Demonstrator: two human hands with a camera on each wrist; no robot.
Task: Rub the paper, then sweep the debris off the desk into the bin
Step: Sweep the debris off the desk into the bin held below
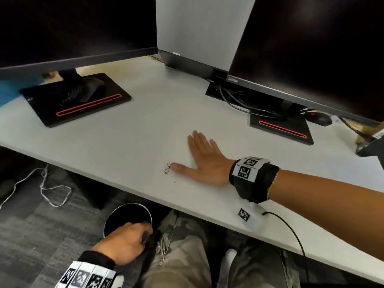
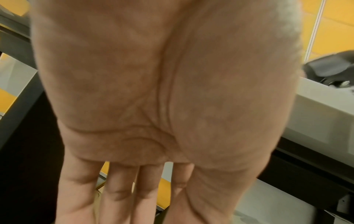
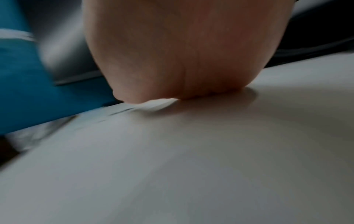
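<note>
right hand [image 1: 204,161] flat on white desk [image 1: 128,142] mid-frame, fingers straight, thumb touching dark debris [image 1: 166,169], left hand [image 1: 124,244] lower left gripping rim of black bin [image 1: 126,215] (below desk edge)

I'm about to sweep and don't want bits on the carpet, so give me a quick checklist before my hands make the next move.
1. Debris gathered in one patch near the desk edge: ok.
2. Right hand flat on the desk, thumb beside the debris: ok.
3. Bin below the desk edge, opening up: ok.
4. Bin directly under the sweep path: cannot tell.
5. Left hand at the bin rim, firm grip: cannot tell.
</note>
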